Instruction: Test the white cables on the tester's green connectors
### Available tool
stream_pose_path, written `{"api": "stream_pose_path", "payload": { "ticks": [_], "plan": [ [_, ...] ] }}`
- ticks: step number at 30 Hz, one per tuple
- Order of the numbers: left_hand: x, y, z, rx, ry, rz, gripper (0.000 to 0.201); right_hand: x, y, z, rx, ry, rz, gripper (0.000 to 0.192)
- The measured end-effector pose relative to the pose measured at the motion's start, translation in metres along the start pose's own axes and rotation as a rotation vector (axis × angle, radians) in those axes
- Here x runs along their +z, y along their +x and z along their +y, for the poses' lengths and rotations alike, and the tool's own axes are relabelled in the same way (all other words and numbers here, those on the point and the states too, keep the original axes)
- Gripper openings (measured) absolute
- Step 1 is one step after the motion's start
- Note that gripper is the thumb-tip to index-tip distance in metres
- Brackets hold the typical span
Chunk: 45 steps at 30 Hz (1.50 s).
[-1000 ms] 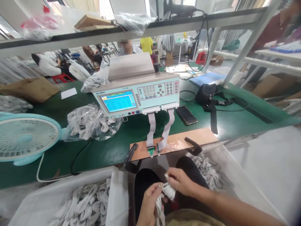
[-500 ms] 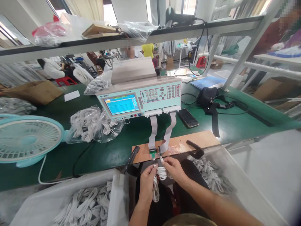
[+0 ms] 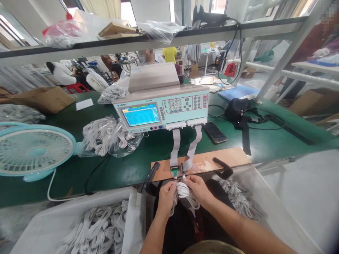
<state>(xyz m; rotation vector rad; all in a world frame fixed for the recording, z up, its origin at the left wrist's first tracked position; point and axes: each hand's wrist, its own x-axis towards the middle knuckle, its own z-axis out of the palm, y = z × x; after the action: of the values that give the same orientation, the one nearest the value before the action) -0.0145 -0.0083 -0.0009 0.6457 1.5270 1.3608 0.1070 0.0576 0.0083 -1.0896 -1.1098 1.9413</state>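
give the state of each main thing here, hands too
left hand, closed on white cables
right hand, closed on white cables
white cables, coiled; whether plugged in, unclear
instrument screen, lit
phone, screen dark
ribbon cables, attached to the instrument
teal fan, running or not unclear
left bin, open, holding coiled cables
right bin, open, holding bundled cables

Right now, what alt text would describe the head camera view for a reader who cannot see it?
A person's left hand and right hand hold a coiled white cable close to a small green board at the edge of a workbench. Two ribbon cables run down from an instrument with a lit screen.
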Motion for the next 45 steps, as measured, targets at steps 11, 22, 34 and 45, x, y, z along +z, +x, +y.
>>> {"api": "stream_pose_path", "payload": {
  "ticks": [11, 22, 34, 45],
  "plan": [
    [0.024, -0.001, -0.007, 0.099, -0.214, 0.188, 0.028, 0.001, -0.001, -0.007, -0.034, -0.047, -0.02, 0.037],
    [0.022, 0.005, -0.011, 0.106, -0.206, 0.175, 0.038, 0.001, 0.001, 0.006, -0.098, -0.068, -0.043, 0.042],
    [0.029, 0.009, -0.007, 0.166, -0.19, 0.238, 0.045, -0.003, 0.019, 0.027, -0.135, 0.053, -0.079, 0.043],
    [0.042, -0.015, -0.003, 0.15, -0.227, 0.14, 0.037, 0.001, -0.014, 0.005, -0.124, -0.071, -0.001, 0.038]
  ]
}}
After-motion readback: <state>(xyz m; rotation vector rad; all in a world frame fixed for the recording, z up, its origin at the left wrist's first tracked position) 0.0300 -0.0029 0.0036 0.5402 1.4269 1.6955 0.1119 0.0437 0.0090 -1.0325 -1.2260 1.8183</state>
